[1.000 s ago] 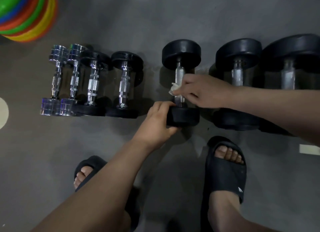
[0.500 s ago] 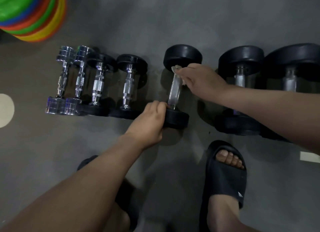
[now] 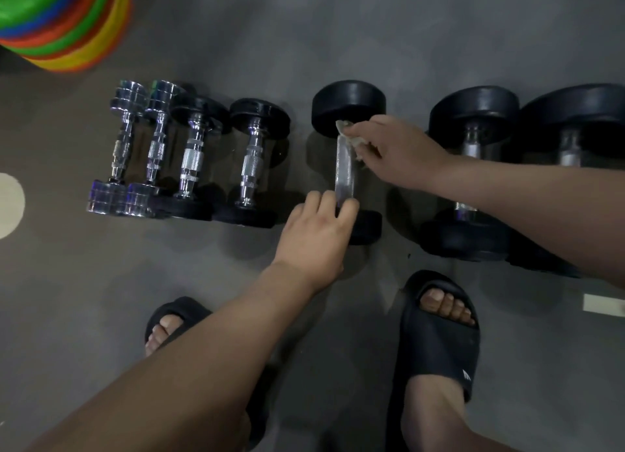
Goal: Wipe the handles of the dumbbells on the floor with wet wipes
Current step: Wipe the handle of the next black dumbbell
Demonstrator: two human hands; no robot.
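Right hand (image 3: 402, 150) is closed on a crumpled wipe (image 3: 351, 137), which is pinched in the fingertips and pressed on the far end of the handle (image 3: 344, 174), just under the far head; left hand (image 3: 318, 238) is curled over the near end of the same dumbbell (image 3: 348, 108), so that it is kept from rolling on the floor (image 3: 304, 46). This dumbbell lies in the middle of a row; four small dumbbells (image 3: 252, 162) are laid at its left, close together, and two big dumbbells (image 3: 473, 113) at its right, partly hidden by the right forearm. The step in hand is judged to be the wiping of this middle handle; its bare length looks glossy, but whether from wetness or only from the metal cannot be told. No mark is seen on the other handles to show which were cleaned; so the work is judged only to be under way, with at least this handle to be finished.
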